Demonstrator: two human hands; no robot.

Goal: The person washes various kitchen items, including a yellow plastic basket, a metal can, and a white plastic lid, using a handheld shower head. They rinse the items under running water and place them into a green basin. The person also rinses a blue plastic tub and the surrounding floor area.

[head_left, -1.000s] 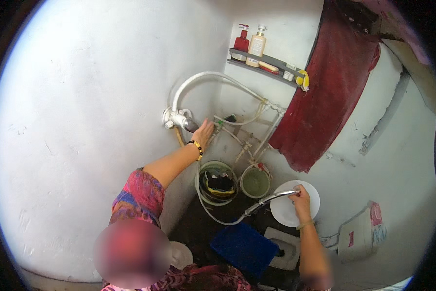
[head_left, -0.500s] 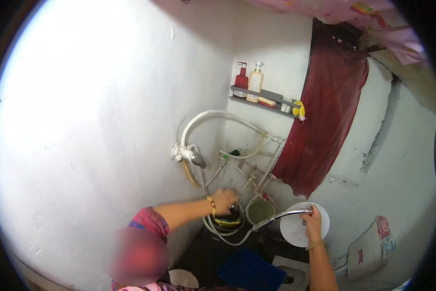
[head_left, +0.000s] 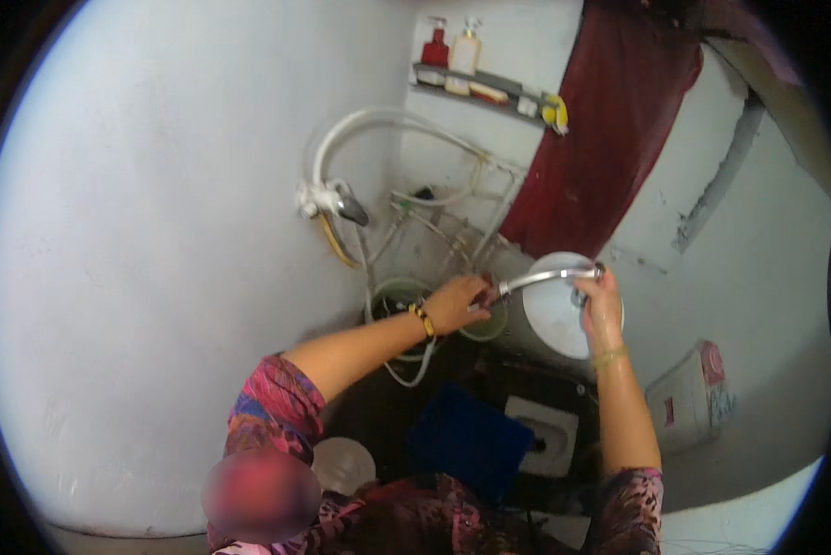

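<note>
My right hand is closed at the far end of a curved chrome shower handle. Behind those fingers is a white round disc, lid-like, with a small metal piece near its middle. Whether the right hand also grips the disc cannot be made out. My left hand is closed around the hose end of the shower handle, its fingertips partly blurred. From under it a pale shower hose loops down and back up toward the white wall mixer.
Below the left hand stand a green-rimmed tub with dark contents and a bucket. A blue mat lies beside the squat toilet. Bottles stand on a grey wall shelf; a dark red curtain hangs at its right.
My left hand has gone from above the tub rightward to the hose end of the shower handle. The right hand, handle and white disc have risen. The view has tilted downward.
</note>
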